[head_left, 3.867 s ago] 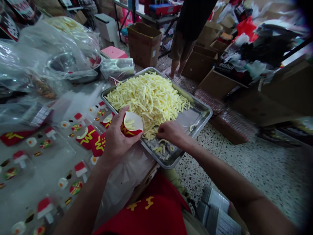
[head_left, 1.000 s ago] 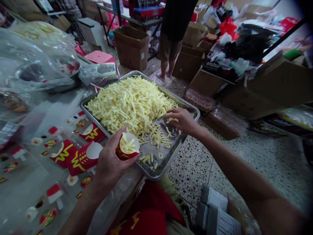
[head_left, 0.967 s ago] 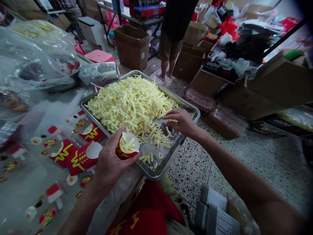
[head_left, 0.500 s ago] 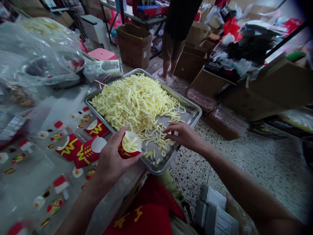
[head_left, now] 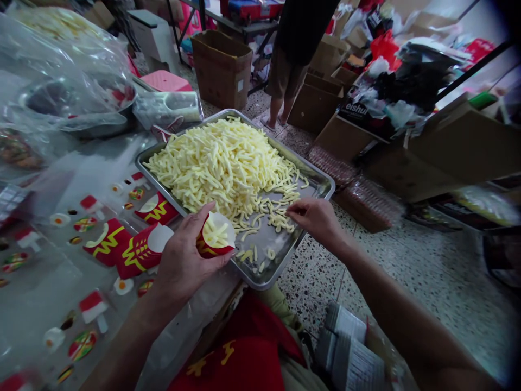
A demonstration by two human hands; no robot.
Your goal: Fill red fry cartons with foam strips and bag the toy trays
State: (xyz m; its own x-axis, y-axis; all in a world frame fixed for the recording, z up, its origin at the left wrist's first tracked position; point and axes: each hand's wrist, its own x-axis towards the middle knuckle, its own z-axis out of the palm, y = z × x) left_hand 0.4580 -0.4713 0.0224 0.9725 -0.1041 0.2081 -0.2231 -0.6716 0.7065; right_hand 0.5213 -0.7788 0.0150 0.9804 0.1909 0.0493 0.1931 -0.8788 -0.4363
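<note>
My left hand (head_left: 191, 247) is wrapped round a red fry carton (head_left: 218, 251) with a white inside, tilted with its mouth toward me. Several pale yellow french fries (head_left: 215, 231) are in it. A large heap of the same fries (head_left: 220, 163) fills much of a metal tray (head_left: 331, 187). At the tray's right side my right hand (head_left: 315, 220) has its fingertips pinched together at the edge of the loose fries (head_left: 280, 217). Whatever is between those fingertips is too small to make out.
Flat red cartons (head_left: 142, 252) with yellow zigzags lie left of the tray on a plastic-covered table (head_left: 134, 326) printed with food pictures. Behind are a metal bowl (head_left: 101, 127), a pink stool (head_left: 166, 81), a cardboard box (head_left: 222, 70) and a standing person (head_left: 299, 43).
My right hand has drawn its fingers together and moved slightly right, with fries near it shifted toward the tray's right edge. My left hand still holds the carton.
</note>
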